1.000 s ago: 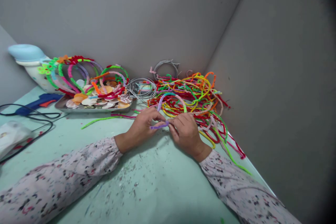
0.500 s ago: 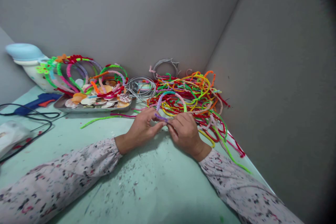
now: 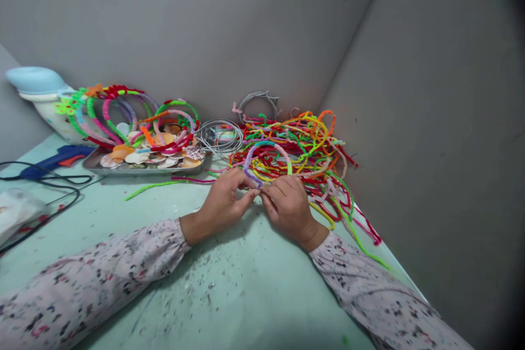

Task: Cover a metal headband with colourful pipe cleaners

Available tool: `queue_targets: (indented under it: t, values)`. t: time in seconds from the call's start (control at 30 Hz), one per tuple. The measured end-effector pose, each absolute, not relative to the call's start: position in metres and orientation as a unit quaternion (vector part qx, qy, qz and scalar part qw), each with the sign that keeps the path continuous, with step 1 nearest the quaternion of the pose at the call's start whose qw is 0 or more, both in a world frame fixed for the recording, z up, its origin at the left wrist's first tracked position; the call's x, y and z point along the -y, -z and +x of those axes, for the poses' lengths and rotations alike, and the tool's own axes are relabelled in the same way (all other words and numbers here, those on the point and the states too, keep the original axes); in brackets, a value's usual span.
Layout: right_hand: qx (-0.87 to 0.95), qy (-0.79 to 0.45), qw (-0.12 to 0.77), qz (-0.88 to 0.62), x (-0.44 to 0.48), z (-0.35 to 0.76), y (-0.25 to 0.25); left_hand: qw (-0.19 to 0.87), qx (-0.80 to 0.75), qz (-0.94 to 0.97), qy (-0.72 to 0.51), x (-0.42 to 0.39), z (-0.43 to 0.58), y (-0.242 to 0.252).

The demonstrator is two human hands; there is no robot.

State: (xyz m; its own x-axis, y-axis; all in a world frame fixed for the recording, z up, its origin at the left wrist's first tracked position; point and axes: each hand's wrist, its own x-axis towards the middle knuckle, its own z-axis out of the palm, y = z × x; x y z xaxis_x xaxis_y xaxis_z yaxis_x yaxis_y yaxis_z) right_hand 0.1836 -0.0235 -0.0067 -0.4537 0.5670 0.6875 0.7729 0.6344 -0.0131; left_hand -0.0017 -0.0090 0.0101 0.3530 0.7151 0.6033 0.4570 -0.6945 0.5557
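Between my two hands stands a fuzzy pipe-cleaner ring, coloured purple, teal, pink and light green. My left hand pinches its lower purple part between thumb and fingers. Close beside it, my right hand has its fingers closed on the ring's lower right end, and the fingertips of both hands nearly meet. The exact join under the fingertips is hidden. Just behind the ring lies a tangled heap of coloured pipe cleaners.
A metal tray holds seashells and several pipe-cleaner rings. Coiled grey wire lies beside it. At left are a blue glue gun with a black cable, a plastic bag and a white container with a blue lid. Grey walls stand behind and right.
The loose purple end that stuck up between my fingertips now lies down along the ring's lower curve. Both hands stay in nearly the same place.
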Motion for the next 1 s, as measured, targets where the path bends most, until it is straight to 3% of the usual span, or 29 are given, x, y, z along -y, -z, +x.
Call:
queue_targets:
  t: [1.0]
  values:
    - [0.827,0.153,0.348,-0.413,0.0216,0.1839,0.0076,0.109,-0.355,0.815,-0.445,0.0138,0.0007,-0.0113]
